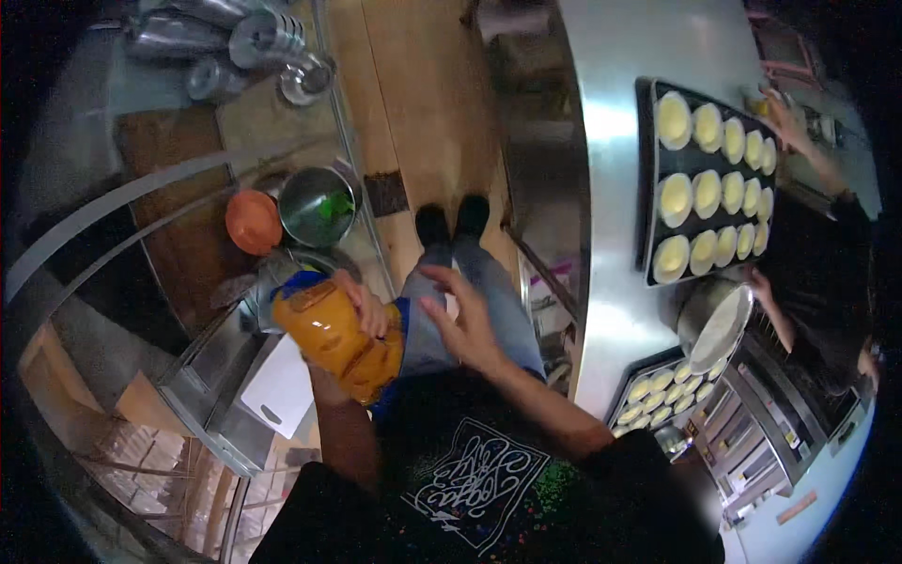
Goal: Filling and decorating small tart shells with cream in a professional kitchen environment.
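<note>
My left hand (366, 310) grips a glossy mustard-yellow plastic bag (324, 334) with blue edges, held at my left front against my legs. My right hand (456, 315) is just right of the bag, its fingers apart and curving over my lap, holding nothing that I can see. Beyond the bag on the left are an orange bowl (252, 221), a steel bowl (305, 226) and a green item (335, 205) inside the steel one. A white board (272, 395) lies below the bag.
A steel counter (606, 122) on my right bears trays (646, 188) of pale-filled cups. A co-worker (817, 282) stands beyond, one hand at a large bowl (714, 324). Steel vessels (263, 38) are at the back left; wooden flooring (404, 113) runs ahead of my feet.
</note>
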### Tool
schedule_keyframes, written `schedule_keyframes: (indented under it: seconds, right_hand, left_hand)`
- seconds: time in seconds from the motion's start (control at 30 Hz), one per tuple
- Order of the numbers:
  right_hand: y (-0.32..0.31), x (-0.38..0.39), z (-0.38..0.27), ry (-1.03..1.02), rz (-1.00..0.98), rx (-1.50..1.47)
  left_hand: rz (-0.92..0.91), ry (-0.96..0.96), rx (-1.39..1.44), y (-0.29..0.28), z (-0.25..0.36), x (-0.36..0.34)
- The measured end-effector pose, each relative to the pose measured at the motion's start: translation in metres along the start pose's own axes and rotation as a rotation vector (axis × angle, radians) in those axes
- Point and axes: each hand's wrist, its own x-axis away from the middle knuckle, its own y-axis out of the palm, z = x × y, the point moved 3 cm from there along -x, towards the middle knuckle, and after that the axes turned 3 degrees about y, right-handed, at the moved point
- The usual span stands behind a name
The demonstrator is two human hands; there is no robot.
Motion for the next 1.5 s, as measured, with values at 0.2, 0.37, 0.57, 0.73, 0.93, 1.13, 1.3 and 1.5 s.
schedule_keyframes:
  seconds: [0.2, 0.37, 0.57, 0.73, 0.93, 1.13, 1.3, 1.5]
  right_hand:
    - [-0.028, 0.026, 0.142, 0.287, 0.099, 0.192]
    - [-0.028, 0.069, 0.179, 0.445, 0.045, 0.321]
    - [-0.068, 0.117, 0.271, 0.421, 0.181, 0.372]
    - [-0.130, 0.129, 0.436, 0.344, 0.253, -0.017]
    - [-0.202, 0.172, 0.626, 0.245, 0.370, -0.489]
    - [-0.215, 0.254, 0.703, 0.107, 0.432, -0.985]
    - [-0.253, 0.242, 0.702, -0.106, 0.299, -1.416]
    - [-0.102, 0.217, 0.524, 0.644, -0.196, -3.494]
  left_hand:
    - [0.003, 0.029, 0.107, -0.026, -0.029, 0.028]
    - [0.033, 0.060, 0.192, -0.038, -0.058, 0.068]
    - [-0.153, -0.036, 0.257, -0.079, -0.105, 0.135]
    - [-0.081, 0.072, 0.258, -0.115, -0.170, 0.177]
    - [0.011, 0.130, 0.343, -0.185, -0.263, 0.222]
    - [-0.291, 0.223, 0.458, -0.208, -0.300, 0.261]
    - [0.508, 0.389, 0.330, -0.137, -0.305, 0.252]
    - [0.466, 0.121, 0.081, -0.062, -0.228, 0.277]
